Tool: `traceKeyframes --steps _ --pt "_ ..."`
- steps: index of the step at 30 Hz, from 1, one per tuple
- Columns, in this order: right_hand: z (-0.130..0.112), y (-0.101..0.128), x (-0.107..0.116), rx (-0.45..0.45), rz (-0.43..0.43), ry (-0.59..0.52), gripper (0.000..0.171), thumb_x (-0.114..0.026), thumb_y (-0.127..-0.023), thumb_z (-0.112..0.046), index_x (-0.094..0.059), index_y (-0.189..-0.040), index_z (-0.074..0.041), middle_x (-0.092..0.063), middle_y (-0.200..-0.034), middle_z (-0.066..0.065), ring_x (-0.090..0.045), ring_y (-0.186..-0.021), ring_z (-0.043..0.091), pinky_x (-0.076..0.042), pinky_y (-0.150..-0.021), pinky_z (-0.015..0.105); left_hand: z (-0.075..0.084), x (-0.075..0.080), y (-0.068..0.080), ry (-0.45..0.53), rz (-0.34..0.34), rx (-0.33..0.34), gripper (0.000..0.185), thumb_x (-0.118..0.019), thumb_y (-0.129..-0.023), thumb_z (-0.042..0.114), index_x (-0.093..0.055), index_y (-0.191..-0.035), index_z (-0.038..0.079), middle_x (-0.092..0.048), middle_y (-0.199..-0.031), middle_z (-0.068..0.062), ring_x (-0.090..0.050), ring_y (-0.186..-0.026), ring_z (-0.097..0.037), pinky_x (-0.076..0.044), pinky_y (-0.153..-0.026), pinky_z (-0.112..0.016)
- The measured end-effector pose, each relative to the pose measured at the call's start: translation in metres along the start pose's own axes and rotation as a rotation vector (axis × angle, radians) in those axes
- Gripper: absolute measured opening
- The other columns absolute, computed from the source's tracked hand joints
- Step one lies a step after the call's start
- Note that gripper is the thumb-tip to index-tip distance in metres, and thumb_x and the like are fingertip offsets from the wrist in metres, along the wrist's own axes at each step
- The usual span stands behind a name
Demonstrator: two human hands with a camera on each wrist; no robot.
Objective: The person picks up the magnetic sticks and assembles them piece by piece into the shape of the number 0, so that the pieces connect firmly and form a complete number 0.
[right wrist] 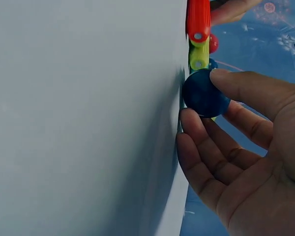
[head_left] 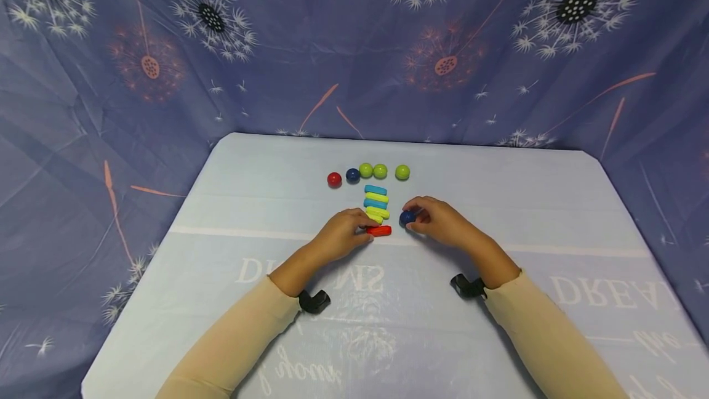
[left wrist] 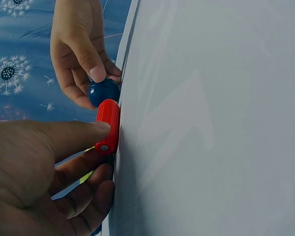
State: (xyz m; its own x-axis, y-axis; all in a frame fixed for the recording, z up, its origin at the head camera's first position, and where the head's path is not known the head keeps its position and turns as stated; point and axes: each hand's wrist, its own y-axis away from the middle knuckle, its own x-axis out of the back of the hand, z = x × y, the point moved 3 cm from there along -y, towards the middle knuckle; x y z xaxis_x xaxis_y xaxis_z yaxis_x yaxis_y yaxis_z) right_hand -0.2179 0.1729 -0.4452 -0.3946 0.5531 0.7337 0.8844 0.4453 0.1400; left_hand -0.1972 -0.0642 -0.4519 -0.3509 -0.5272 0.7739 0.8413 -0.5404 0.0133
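Note:
A short red stick lies on the pale table, nearest in a row of blue and yellow-green sticks. My left hand pinches its left end; the left wrist view shows the thumb on the red stick. My right hand holds a dark blue ball between thumb and fingers, just right of the sticks. In the right wrist view the blue ball sits against the table with the red stick beyond it.
Farther back stands a row of balls: red ball, dark blue ball, and three green balls. A patterned blue cloth backdrop surrounds the table on all sides.

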Motion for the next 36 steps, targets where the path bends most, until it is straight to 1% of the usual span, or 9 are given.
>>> traceKeyframes --steps 3,6,12,16,20,23,25,29,36 --pt "-0.002 0.002 -0.003 0.014 -0.011 -0.004 0.039 -0.075 -0.093 -0.018 -0.063 -0.129 -0.011 -0.066 -0.119 0.009 -0.064 -0.097 0.018 -0.056 -0.087 0.037 0.000 -0.001 -0.001 -0.016 0.007 -0.010 0.030 -0.074 -0.092 0.012 -0.074 -0.123 0.009 -0.071 -0.117 -0.005 -0.064 -0.114 -0.022 -0.051 -0.103 -0.039" --pt "-0.004 0.004 -0.006 0.022 -0.016 -0.015 0.038 -0.075 -0.093 -0.019 -0.063 -0.128 -0.011 -0.066 -0.119 0.009 -0.064 -0.096 0.017 -0.055 -0.086 0.036 -0.001 -0.002 -0.001 -0.019 0.016 -0.006 0.029 -0.073 -0.093 0.013 -0.074 -0.122 0.010 -0.071 -0.116 -0.005 -0.065 -0.112 -0.021 -0.052 -0.101 -0.039" --pt "-0.009 0.007 -0.010 0.009 -0.027 -0.034 0.038 -0.075 -0.093 -0.020 -0.064 -0.128 -0.013 -0.066 -0.119 0.006 -0.064 -0.096 0.016 -0.055 -0.087 0.034 -0.002 -0.001 0.000 0.024 0.038 0.013 0.028 -0.071 -0.095 0.013 -0.074 -0.123 0.010 -0.070 -0.114 -0.003 -0.065 -0.107 -0.018 -0.053 -0.097 -0.037" --pt "-0.010 0.009 -0.013 0.019 -0.029 -0.030 0.038 -0.074 -0.093 -0.020 -0.063 -0.129 -0.013 -0.066 -0.120 0.006 -0.064 -0.096 0.015 -0.055 -0.088 0.034 -0.002 -0.001 0.000 0.042 0.038 0.015 0.028 -0.069 -0.096 0.013 -0.073 -0.123 0.010 -0.070 -0.115 -0.003 -0.065 -0.110 -0.018 -0.053 -0.100 -0.038" --pt "-0.011 0.011 -0.016 0.030 -0.033 -0.038 0.038 -0.074 -0.094 -0.021 -0.063 -0.129 -0.013 -0.066 -0.121 0.005 -0.063 -0.095 0.014 -0.055 -0.087 0.034 -0.001 -0.001 0.000 0.029 0.035 0.005 0.028 -0.068 -0.097 0.014 -0.073 -0.124 0.011 -0.070 -0.115 -0.004 -0.065 -0.107 -0.018 -0.053 -0.099 -0.038" --pt "-0.010 0.013 -0.019 0.030 -0.034 -0.045 0.039 -0.073 -0.094 -0.023 -0.062 -0.130 -0.014 -0.066 -0.119 0.004 -0.062 -0.095 0.014 -0.054 -0.087 0.034 -0.001 -0.002 0.000 0.027 0.031 -0.003 0.028 -0.068 -0.097 0.014 -0.073 -0.125 0.011 -0.070 -0.115 -0.004 -0.065 -0.104 -0.018 -0.053 -0.098 -0.038" --pt "-0.008 0.014 -0.020 0.030 -0.032 -0.051 0.039 -0.073 -0.095 -0.024 -0.062 -0.131 -0.015 -0.066 -0.116 0.003 -0.061 -0.095 0.014 -0.053 -0.087 0.034 0.000 -0.002 0.001 0.046 0.025 0.000 0.028 -0.068 -0.097 0.013 -0.073 -0.125 0.010 -0.070 -0.115 -0.004 -0.065 -0.106 -0.018 -0.053 -0.098 -0.038" --pt "-0.004 0.014 -0.021 0.027 -0.032 -0.097 0.038 -0.073 -0.095 -0.025 -0.062 -0.130 -0.016 -0.065 -0.111 0.002 -0.060 -0.094 0.014 -0.052 -0.087 0.034 0.001 -0.002 0.001 0.079 0.019 0.010 0.029 -0.068 -0.096 0.011 -0.073 -0.125 0.009 -0.070 -0.117 -0.004 -0.065 -0.111 -0.018 -0.053 -0.100 -0.038" --pt "0.002 0.014 -0.024 0.013 -0.051 -0.218 0.038 -0.073 -0.095 -0.024 -0.061 -0.130 -0.015 -0.065 -0.108 0.004 -0.059 -0.094 0.017 -0.051 -0.083 0.028 0.001 -0.002 0.003 0.084 0.022 0.031 0.030 -0.068 -0.096 0.012 -0.072 -0.125 0.010 -0.070 -0.116 -0.005 -0.063 -0.104 -0.017 -0.055 -0.094 -0.036"
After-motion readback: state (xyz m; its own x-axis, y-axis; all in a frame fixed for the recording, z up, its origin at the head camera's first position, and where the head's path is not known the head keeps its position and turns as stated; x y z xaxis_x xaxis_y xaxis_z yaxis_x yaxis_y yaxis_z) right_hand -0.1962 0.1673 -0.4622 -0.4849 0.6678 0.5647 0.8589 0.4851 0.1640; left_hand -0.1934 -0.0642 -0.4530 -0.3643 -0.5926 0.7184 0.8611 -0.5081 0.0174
